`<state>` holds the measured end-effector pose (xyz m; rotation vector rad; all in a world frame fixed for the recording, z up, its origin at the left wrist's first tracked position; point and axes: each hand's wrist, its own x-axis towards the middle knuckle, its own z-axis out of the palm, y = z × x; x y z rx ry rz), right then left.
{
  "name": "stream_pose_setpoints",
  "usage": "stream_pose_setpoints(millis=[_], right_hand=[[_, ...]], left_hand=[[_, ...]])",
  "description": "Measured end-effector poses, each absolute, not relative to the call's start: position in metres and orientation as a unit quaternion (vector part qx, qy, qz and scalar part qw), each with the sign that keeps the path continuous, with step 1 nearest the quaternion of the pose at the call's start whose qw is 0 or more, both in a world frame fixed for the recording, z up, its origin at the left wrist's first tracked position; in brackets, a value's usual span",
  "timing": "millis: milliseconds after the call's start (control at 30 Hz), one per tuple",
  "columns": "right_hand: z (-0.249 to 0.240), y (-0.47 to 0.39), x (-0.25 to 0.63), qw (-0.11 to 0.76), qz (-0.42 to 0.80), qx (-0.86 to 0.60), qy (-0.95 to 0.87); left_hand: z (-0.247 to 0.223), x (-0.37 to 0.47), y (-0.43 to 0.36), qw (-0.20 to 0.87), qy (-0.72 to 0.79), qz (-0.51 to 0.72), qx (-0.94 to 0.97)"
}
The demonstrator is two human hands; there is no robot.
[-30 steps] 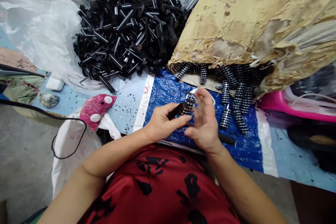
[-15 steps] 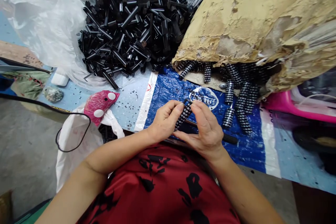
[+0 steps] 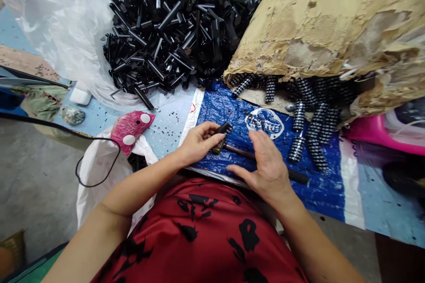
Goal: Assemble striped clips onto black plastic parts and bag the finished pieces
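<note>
My left hand (image 3: 198, 142) pinches a black plastic cylinder (image 3: 222, 136) between thumb and fingers. A smooth dark side of it faces up, and small pale marks show at its far end. My right hand (image 3: 267, 163) is apart from it, thumb and fingers spread, holding nothing. Beneath that hand, a thin rod with a black handle (image 3: 299, 177) lies on the blue plastic sheet (image 3: 215, 106); the hand covers part of the rod. Several black cylinders with rows of pale squares (image 3: 315, 124) spill onto the sheet at the right.
A big heap of glossy black plastic strips (image 3: 166, 35) lies in a clear plastic bag (image 3: 66, 31). The torn yellow sack (image 3: 308, 22) stands at the right, beside a pink basin (image 3: 368, 132). A pink pouch (image 3: 131, 130) rests above a white bag (image 3: 96, 185) at the table's edge.
My right hand has let go of the black cylinder and moved right, its fingers opening. My left hand keeps the cylinder, now turned with a smooth side up and shifted left.
</note>
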<state>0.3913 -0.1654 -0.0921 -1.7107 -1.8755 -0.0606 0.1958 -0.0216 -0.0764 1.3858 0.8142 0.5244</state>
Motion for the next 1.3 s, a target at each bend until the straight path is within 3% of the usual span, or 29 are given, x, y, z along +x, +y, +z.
stream_pose_setpoints(millis=[100,200,367,533,700,867,933,1100,1233,1300], right_hand=[[-0.104,-0.183,0.404,0.231,-0.049,-0.689,-0.685],[-0.099,-0.188,0.404,0.238,-0.052,-0.698,-0.674],[-0.083,-0.166,0.390,0.343,-0.045,-0.674,-0.653],[-0.086,-0.152,0.386,0.237,-0.039,-0.659,-0.712],[-0.075,-0.157,0.377,0.365,-0.029,-0.573,-0.733],[-0.086,-0.159,0.362,0.246,-0.018,-0.547,-0.800],[-0.091,-0.161,0.363,0.239,-0.004,-0.546,-0.803],[-0.097,-0.175,0.393,0.318,0.039,-0.565,-0.760],[-0.110,-0.186,0.419,0.293,0.002,-0.623,-0.725],[-0.114,-0.184,0.421,0.287,0.003,-0.637,-0.715]], left_hand=[[-0.081,0.176,-0.005,0.468,0.374,0.209,0.773],[-0.078,0.165,0.010,0.371,0.357,0.106,0.851],[-0.072,0.170,0.021,0.382,0.362,0.013,0.850],[-0.066,0.177,0.026,0.386,0.369,-0.018,0.845],[-0.062,0.183,0.042,0.398,0.341,-0.076,0.848],[-0.065,0.198,0.045,0.369,0.333,-0.118,0.860],[-0.061,0.199,0.041,0.331,0.337,-0.108,0.875],[-0.014,0.129,0.029,0.287,0.289,-0.135,0.903],[0.030,0.041,0.024,0.345,0.279,-0.274,0.853],[0.035,0.024,0.027,0.367,0.332,-0.260,0.829]])
